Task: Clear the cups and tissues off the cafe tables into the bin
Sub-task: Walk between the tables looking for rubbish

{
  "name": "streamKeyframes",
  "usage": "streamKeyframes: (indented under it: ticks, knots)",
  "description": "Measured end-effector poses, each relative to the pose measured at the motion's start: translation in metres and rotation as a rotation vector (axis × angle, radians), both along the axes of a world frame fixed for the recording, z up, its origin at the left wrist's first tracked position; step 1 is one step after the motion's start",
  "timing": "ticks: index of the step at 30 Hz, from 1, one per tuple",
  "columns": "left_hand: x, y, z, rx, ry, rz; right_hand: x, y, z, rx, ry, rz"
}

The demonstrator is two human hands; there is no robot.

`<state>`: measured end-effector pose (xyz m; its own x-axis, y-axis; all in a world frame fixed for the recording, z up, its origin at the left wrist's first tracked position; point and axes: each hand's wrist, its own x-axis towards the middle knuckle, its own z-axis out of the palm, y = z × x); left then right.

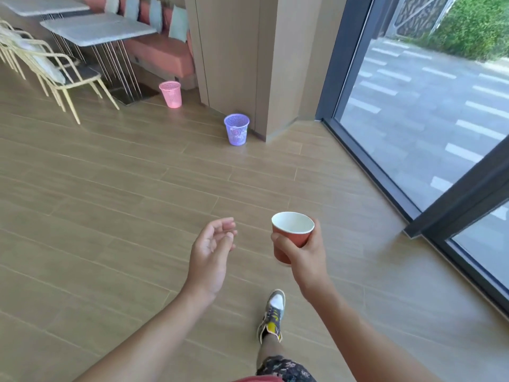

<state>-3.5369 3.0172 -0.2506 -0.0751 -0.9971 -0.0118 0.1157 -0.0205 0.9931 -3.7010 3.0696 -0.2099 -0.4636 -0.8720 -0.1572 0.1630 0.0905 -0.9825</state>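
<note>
My right hand (pixel 303 255) holds a red paper cup (pixel 292 232) upright, its white inside showing nothing in it. My left hand (pixel 212 249) hangs beside it, palm turned in, fingers loosely curled and holding nothing. Ahead on the floor, a purple mesh bin (pixel 237 130) stands against the corner of a wooden pillar, with some white and pink rubbish visible through its mesh. Farther back and to the left, a pink mesh bin (pixel 170 94) stands near the bench. Both bins are well beyond my hands.
Grey-topped cafe tables (pixel 96 30) with yellow metal chairs (pixel 55 70) fill the far left, beside a pink bench with cushions. The wooden pillar (pixel 234 51) rises at centre. Dark-framed glass doors (pixel 413 133) run along the right. Wood-plank floor lies between me and the bins; my shoe (pixel 272 312) steps forward.
</note>
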Motion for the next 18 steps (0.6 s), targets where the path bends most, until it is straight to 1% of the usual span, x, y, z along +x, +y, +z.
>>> streamKeyframes:
  ticks: [4, 7, 10, 18]
  knots:
    - [-0.043, -0.116, -0.003, -0.013, -0.010, 0.029, -0.046, -0.118, -0.006, -0.009, -0.024, 0.010]
    - [-0.073, -0.197, 0.006, 0.013, -0.037, 0.051, -0.084, -0.203, 0.006, -0.010, -0.018, 0.029]
    - [-0.101, -0.273, 0.017, -0.012, -0.028, 0.085, -0.118, -0.285, 0.022, -0.024, 0.018, 0.047]
    - [-0.149, -0.437, 0.019, -0.014, 0.023, 0.099, -0.159, -0.457, 0.024, -0.022, 0.036, 0.097]
